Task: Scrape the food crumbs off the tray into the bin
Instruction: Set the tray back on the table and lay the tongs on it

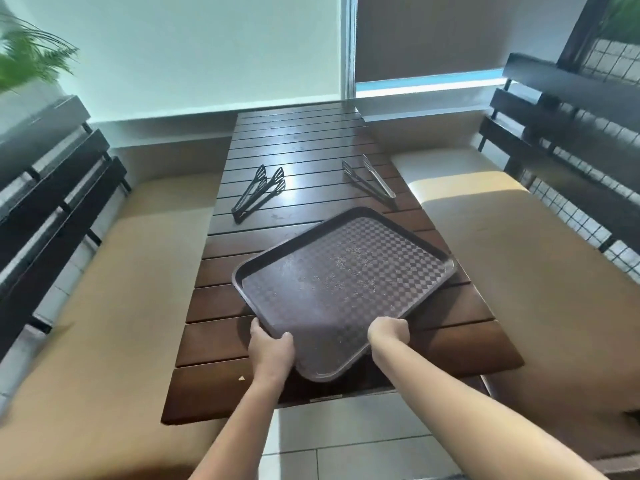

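A dark brown checkered tray (325,292) lies turned at an angle over the near half of the slatted wooden table (301,143). Small pale crumbs (349,261) are scattered across its middle and right side. My left hand (272,344) grips the tray's near left edge, thumb over the rim. My right hand (388,330) grips the near right edge. The tray's near corner hangs past the table's front edge. No bin is in view.
Black tongs (258,192) lie at the table's left, metal tongs (370,176) at its right. One crumb (241,378) sits on the near slat. Cushioned benches (114,289) flank the table on both sides, with tiled floor (346,434) below me.
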The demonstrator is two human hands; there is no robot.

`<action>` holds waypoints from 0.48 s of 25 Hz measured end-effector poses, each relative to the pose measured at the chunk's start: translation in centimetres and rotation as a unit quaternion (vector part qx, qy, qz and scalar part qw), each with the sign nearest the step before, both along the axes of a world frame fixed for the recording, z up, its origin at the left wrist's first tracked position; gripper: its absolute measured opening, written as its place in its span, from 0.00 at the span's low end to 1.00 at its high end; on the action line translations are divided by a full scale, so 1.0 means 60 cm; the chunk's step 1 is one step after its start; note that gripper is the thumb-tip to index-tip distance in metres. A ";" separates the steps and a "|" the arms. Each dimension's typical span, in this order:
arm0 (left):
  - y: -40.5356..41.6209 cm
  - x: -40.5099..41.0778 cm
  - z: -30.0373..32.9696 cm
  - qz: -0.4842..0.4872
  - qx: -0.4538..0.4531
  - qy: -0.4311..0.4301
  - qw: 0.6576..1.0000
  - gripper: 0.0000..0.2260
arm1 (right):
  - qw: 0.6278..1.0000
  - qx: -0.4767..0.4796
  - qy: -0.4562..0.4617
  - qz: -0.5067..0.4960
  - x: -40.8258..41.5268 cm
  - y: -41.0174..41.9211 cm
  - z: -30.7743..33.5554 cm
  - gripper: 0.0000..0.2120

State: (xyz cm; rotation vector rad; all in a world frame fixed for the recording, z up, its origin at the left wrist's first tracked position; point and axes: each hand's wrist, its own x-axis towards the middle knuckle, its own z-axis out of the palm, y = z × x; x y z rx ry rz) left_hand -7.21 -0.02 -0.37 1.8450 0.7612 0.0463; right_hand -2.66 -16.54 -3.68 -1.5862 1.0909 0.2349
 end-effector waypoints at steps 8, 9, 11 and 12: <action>0.115 0.127 0.026 -0.031 0.059 0.005 0.998 0.18 | 0.958 -0.267 -0.016 0.104 0.050 -0.093 0.044 0.33; 0.124 0.143 0.032 -0.037 0.060 0.007 0.998 0.19 | 0.944 -0.300 -0.015 0.135 0.062 -0.116 0.045 0.32; 0.144 0.184 0.036 -0.051 0.081 0.025 0.995 0.22 | 0.933 -0.314 -0.019 0.175 0.086 -0.152 0.033 0.29; 0.153 0.203 0.036 -0.062 0.100 0.042 0.992 0.22 | 0.933 -0.310 -0.024 0.183 0.094 -0.163 0.023 0.27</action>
